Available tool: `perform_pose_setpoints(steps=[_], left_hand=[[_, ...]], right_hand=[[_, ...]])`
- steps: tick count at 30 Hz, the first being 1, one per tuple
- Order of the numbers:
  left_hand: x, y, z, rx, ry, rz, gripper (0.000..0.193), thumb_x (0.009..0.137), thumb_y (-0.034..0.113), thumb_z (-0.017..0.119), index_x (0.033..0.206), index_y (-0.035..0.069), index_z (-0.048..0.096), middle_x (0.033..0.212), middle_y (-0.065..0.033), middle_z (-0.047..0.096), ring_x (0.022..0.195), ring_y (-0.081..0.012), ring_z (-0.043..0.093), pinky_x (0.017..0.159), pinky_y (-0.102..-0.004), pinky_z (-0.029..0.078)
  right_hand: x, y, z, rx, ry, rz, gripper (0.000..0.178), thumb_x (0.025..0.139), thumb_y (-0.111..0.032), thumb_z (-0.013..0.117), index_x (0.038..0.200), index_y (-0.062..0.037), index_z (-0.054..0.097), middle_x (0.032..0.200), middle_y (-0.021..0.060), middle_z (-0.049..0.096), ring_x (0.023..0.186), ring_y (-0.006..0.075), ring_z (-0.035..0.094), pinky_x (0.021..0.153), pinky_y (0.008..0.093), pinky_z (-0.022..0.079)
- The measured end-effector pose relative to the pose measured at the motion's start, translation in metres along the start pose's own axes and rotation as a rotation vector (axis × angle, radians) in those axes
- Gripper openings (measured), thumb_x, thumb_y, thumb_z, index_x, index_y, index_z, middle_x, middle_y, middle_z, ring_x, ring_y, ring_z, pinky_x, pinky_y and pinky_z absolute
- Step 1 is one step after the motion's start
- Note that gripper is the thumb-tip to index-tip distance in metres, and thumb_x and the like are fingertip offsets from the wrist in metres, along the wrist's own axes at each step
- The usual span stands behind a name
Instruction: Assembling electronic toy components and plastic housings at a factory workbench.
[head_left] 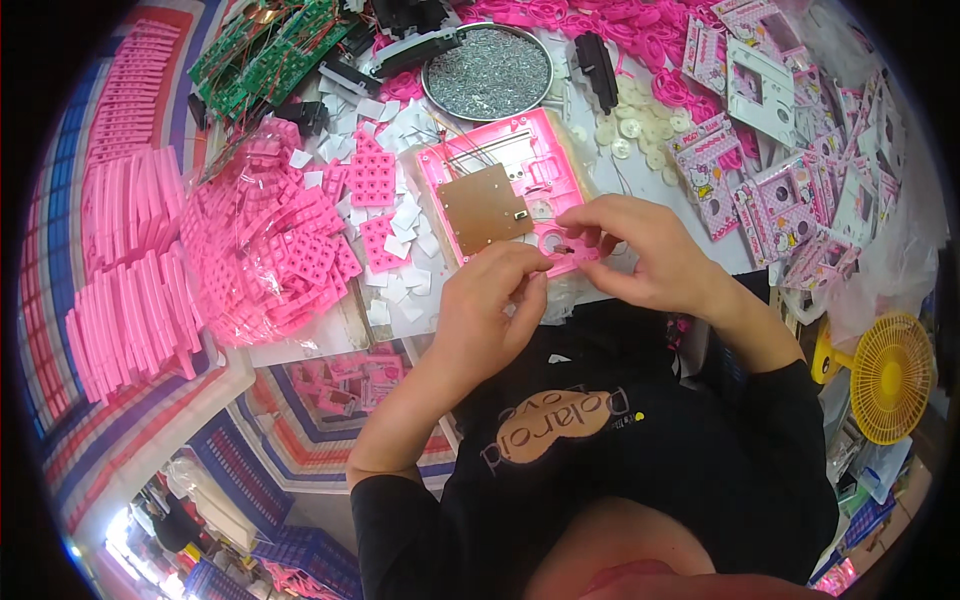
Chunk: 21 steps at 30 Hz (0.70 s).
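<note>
A pink plastic casing (553,133) lies in front of me with a brown circuit board (485,208) set in it. Thin wires rise from the board's upper part. My left hand (490,305) is at the casing's near edge, fingers bent and thumb close to the index finger; whatever it pinches is hidden. Over the near right corner is my right hand (650,250), its fingers curled, the index finger and thumb on either side of a small dark part (563,249). Whether the fingers grip that part or a wire is too small to tell.
A round metal tray (430,100) of screws stands beyond the casing. Pink button pads (270,240) pile up at left, beside stacked pink pieces (135,320). Green circuit boards (265,60) lie far left, printed panels (790,200) at right. A yellow fan (890,380) stands lower right.
</note>
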<state>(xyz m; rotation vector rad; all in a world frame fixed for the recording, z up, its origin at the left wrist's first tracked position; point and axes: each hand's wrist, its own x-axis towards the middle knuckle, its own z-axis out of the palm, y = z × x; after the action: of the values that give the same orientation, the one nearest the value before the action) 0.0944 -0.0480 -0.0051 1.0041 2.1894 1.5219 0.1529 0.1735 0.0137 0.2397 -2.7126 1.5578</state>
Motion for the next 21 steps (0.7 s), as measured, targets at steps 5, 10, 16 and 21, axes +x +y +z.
perform_pose_setpoints(steps=[5, 10, 16, 21], left_hand=[[0.002, -0.001, -0.002, -0.025, 0.051, 0.026, 0.018, 0.086, -0.006, 0.067, 0.102, 0.000, 0.068, 0.092, -0.0117, 0.067, 0.070, -0.0168, 0.064, 0.061, -0.0275, 0.052], [-0.002, 0.003, -0.002, 0.073, 0.063, 0.020, 0.019, 0.085, -0.007, 0.068, 0.103, 0.000, 0.068, 0.096, -0.0120, 0.066, 0.078, -0.0203, 0.064, 0.067, -0.0299, 0.052], [-0.010, -0.016, 0.018, 0.386, -0.035, 0.211, 0.024, 0.080, 0.003, 0.076, 0.102, 0.006, 0.067, 0.096, -0.0119, 0.064, 0.081, -0.0293, 0.063, 0.069, -0.0383, 0.051], [-0.008, -0.024, 0.016, 0.408, -0.050, 0.200, 0.016, 0.081, 0.005, 0.074, 0.096, 0.007, 0.068, 0.089, -0.0077, 0.065, 0.080, -0.0291, 0.063, 0.068, -0.0392, 0.050]], right_hand=[[0.001, 0.003, 0.011, -0.144, 0.077, -0.107, 0.024, 0.085, -0.007, 0.073, 0.109, -0.0043, 0.069, 0.092, 0.0103, 0.070, 0.081, 0.0274, 0.068, 0.070, 0.0357, 0.055], [0.001, 0.010, 0.000, -0.061, -0.024, -0.038, 0.025, 0.084, -0.008, 0.075, 0.109, -0.0049, 0.068, 0.094, 0.0099, 0.068, 0.082, 0.0247, 0.065, 0.065, 0.0347, 0.050], [0.000, 0.003, -0.005, -0.601, -0.296, -0.150, 0.012, 0.085, -0.012, 0.068, 0.089, -0.0038, 0.060, 0.084, 0.0096, 0.063, 0.083, 0.0313, 0.065, 0.070, 0.0409, 0.053], [0.012, 0.008, -0.006, -0.611, -0.393, -0.174, 0.009, 0.079, -0.010, 0.065, 0.086, -0.0052, 0.062, 0.085, 0.0097, 0.066, 0.085, 0.0291, 0.066, 0.068, 0.0410, 0.055]])
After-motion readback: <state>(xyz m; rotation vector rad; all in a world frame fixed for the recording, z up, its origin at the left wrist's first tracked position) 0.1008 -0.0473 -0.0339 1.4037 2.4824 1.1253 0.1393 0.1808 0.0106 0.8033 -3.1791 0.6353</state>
